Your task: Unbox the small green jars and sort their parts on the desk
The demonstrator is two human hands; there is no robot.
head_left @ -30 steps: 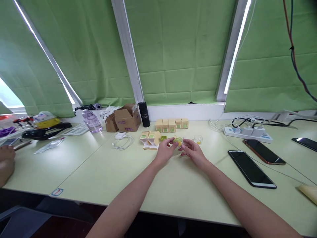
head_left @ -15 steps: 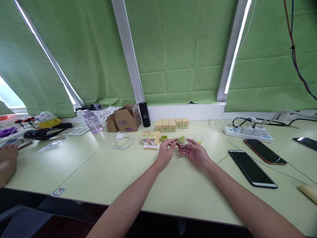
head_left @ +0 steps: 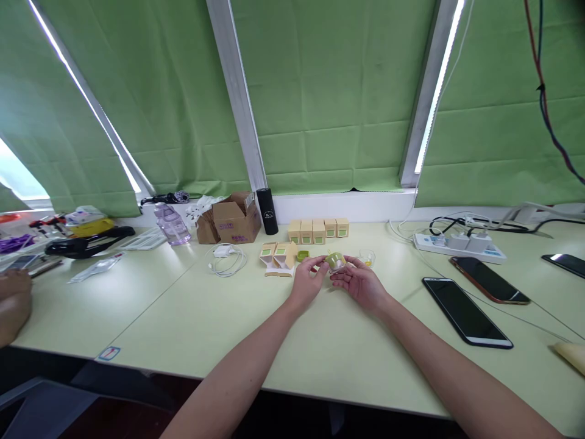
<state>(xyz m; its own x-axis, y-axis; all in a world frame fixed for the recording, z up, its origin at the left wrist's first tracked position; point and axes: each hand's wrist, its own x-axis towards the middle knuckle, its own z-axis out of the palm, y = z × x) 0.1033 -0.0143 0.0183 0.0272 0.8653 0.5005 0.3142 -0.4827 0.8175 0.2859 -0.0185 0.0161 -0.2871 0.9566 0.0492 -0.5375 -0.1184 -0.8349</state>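
A small clear plastic case with a green top (head_left: 336, 261) is held up between my two hands, just above the table. My left hand (head_left: 309, 281) pinches its left side with thumb and fingertips. My right hand (head_left: 360, 285) grips it from the right, some fingers curled underneath. Just behind my left hand lies a green square piece (head_left: 302, 255). Behind my right hand sits a clear container (head_left: 367, 258) with something yellow in it. Opened cardboard boxes (head_left: 278, 257) with green labels stand to the left of my left hand.
Several small closed boxes (head_left: 319, 231) line the back, near a black bottle (head_left: 267, 211) and a brown carton (head_left: 236, 219). A white cable (head_left: 228, 261) lies left. Phones (head_left: 467, 312) and a power strip (head_left: 459, 246) lie right. Another person's hand (head_left: 14, 305) rests at far left.
The case has turned in my hands and shifted slightly right, so its green top shows more. My right hand has rolled palm-up beneath it.
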